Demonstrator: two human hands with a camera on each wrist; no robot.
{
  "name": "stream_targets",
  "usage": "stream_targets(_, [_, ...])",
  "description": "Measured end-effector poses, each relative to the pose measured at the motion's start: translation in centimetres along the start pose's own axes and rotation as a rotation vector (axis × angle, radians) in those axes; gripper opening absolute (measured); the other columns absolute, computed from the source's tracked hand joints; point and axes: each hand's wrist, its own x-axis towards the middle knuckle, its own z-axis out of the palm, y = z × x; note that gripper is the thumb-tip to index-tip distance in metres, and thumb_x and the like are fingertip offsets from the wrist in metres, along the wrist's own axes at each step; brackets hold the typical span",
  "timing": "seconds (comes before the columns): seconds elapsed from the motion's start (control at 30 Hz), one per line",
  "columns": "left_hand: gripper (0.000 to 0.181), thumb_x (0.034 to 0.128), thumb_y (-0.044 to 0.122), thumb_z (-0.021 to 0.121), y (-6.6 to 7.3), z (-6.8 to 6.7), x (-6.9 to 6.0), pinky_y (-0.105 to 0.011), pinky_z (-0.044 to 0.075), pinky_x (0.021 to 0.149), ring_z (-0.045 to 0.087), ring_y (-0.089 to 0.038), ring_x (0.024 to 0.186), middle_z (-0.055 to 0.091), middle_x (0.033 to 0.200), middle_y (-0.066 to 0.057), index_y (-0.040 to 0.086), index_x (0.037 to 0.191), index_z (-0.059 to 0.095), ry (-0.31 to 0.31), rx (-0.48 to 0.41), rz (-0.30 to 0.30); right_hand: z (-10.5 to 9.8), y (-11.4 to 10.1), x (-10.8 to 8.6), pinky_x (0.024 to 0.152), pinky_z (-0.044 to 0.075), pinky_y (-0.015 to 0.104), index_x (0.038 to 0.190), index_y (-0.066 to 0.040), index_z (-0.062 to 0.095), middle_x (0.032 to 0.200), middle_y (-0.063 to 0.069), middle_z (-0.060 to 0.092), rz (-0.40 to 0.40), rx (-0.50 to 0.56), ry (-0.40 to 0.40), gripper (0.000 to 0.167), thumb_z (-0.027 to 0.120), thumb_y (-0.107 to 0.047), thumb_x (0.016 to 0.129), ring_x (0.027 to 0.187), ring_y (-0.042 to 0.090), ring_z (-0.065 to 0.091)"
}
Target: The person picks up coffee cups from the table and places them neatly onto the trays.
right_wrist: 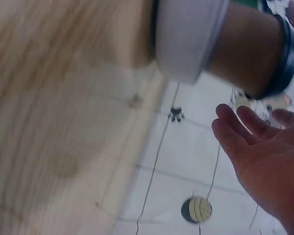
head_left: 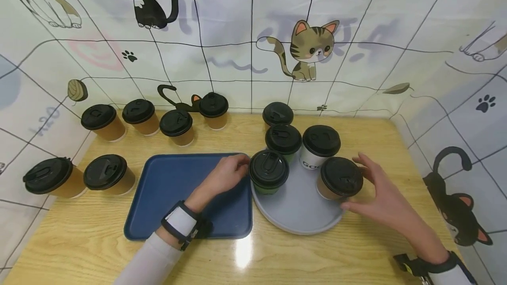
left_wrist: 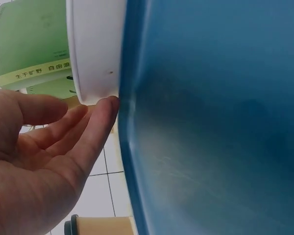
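Behind everything, a cat-printed wall covering (head_left: 222,16) runs past the view's edges above a wooden table (head_left: 285,256). On the table's left half lies a blue tray (head_left: 166,197), partly hidden by the left forearm; just right of it is a round grey plate (head_left: 297,214), its far part covered by cups.

The right hand (head_left: 380,195) is spread wide at the plate's right side, thumb near and fingers far, beside a brown cup (head_left: 340,179) standing on the plate; whether it touches is hard to tell. The left hand (head_left: 225,173) reaches over the tray, its grip loose and holding nothing, beside the near green cup (head_left: 269,170) at the plate's left. Its fingertips are unclear from the head; the left wrist view puts them by the adjoining tray and plate rims, with that cup cut off.

Behind stand another green cup (head_left: 283,139) and a white cup (head_left: 320,146), its lettering partly blocked by the brown one. A farther cup (head_left: 278,114) is mostly hidden, so its footing cannot be told. Six brown lidded cups (head_left: 110,174) stand left of and beyond the tray. The right wrist view is blurred.
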Motion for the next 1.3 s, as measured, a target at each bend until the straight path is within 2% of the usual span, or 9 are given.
stream_targets(0.07, [0.028,0.1043,0.006,0.054,0.2,-0.1,0.5,-0.038,0.054,0.079,0.065,-0.020,0.090,0.072,0.111,-0.011,0.002,0.129,0.068,0.002,0.000,0.011,-0.6,0.4,-0.3,0.103,0.027,0.005,0.165,-0.021,0.025,0.156,0.018,0.040,-0.043,0.007,0.043,0.120,0.096,-0.009,0.070,0.139,0.015,0.044])
stream_targets(0.17, [0.030,0.1053,0.006,0.053,0.4,-0.1,1.4,-0.041,0.055,0.086,0.067,-0.022,0.101,0.071,0.120,-0.013,0.002,0.132,0.066,0.007,0.002,0.009,-1.3,0.8,-0.2,0.104,0.026,0.004,0.161,-0.016,0.036,0.151,0.018,0.045,-0.082,0.005,0.130,0.097,0.087,-0.002,0.079,0.132,-0.007,0.038])
stream_targets(0.3, [0.032,0.1061,0.007,0.055,0.4,0.2,2.5,-0.044,0.054,0.096,0.067,-0.028,0.116,0.068,0.131,-0.015,0.002,0.136,0.064,-0.001,-0.027,-0.013,-1.9,1.1,0.5,0.103,0.033,0.006,0.156,-0.010,0.043,0.141,0.009,0.055,-0.077,0.022,0.277,0.071,0.073,-0.001,0.093,0.127,-0.011,0.044])
stream_targets(0.47, [0.038,0.1058,0.008,0.056,0.1,0.5,2.9,-0.045,0.053,0.100,0.066,-0.031,0.121,0.066,0.136,-0.017,0.000,0.143,0.058,-0.018,-0.073,-0.029,-2.2,1.2,1.8,0.096,0.040,0.006,0.152,-0.008,0.048,0.130,-0.010,0.059,-0.019,0.055,0.383,0.055,0.066,-0.006,0.100,0.119,-0.010,0.052])
stream_targets(0.73, [0.033,0.1056,0.008,0.056,-0.1,0.7,2.9,-0.044,0.053,0.100,0.065,-0.027,0.122,0.069,0.132,-0.014,0.002,0.137,0.066,-0.008,-0.053,0.046,-2.4,1.3,2.9,0.092,0.038,0.005,0.152,-0.009,0.047,0.133,0.020,0.062,0.070,0.018,0.390,0.050,0.062,-0.021,0.105,0.113,-0.017,0.048])
stream_targets(0.93, [0.028,0.1025,0.007,0.061,0.0,0.7,2.5,-0.043,0.054,0.097,0.068,-0.027,0.115,0.073,0.123,-0.012,0.004,0.128,0.071,0.026,-0.036,0.036,-2.3,1.5,3.4,0.091,0.038,0.006,0.151,-0.008,0.048,0.133,0.022,0.063,0.068,0.001,0.405,0.049,0.060,-0.022,0.106,0.111,-0.020,0.047])
stream_targets(1.07, [0.025,0.1024,0.009,0.062,-0.2,0.5,2.3,-0.037,0.055,0.081,0.069,-0.021,0.092,0.074,0.105,-0.008,0.003,0.124,0.072,0.050,-0.019,0.011,-2.3,1.8,3.5,0.090,0.038,0.007,0.150,-0.008,0.048,0.131,0.024,0.064,0.058,0.006,0.417,0.047,0.060,-0.021,0.106,0.110,-0.019,0.048])
stream_targets(1.2, [0.026,0.1021,0.010,0.061,-0.5,0.2,1.7,-0.030,0.050,0.066,0.063,-0.014,0.073,0.072,0.089,-0.004,0.001,0.125,0.071,0.018,-0.031,0.001,-2.4,1.9,3.6,0.089,0.038,0.007,0.151,-0.008,0.048,0.132,0.022,0.064,0.075,-0.003,0.414,0.048,0.060,-0.022,0.106,0.110,-0.019,0.048])
stream_targets(1.3, [0.027,0.1025,0.011,0.060,-0.6,0.1,1.3,-0.031,0.052,0.068,0.065,-0.012,0.077,0.074,0.094,-0.005,0.001,0.125,0.072,-0.003,-0.023,0.009,-2.4,2.0,3.7,0.088,0.037,0.007,0.151,-0.008,0.048,0.133,0.022,0.064,0.090,-0.009,0.409,0.048,0.059,-0.024,0.107,0.109,-0.019,0.047])
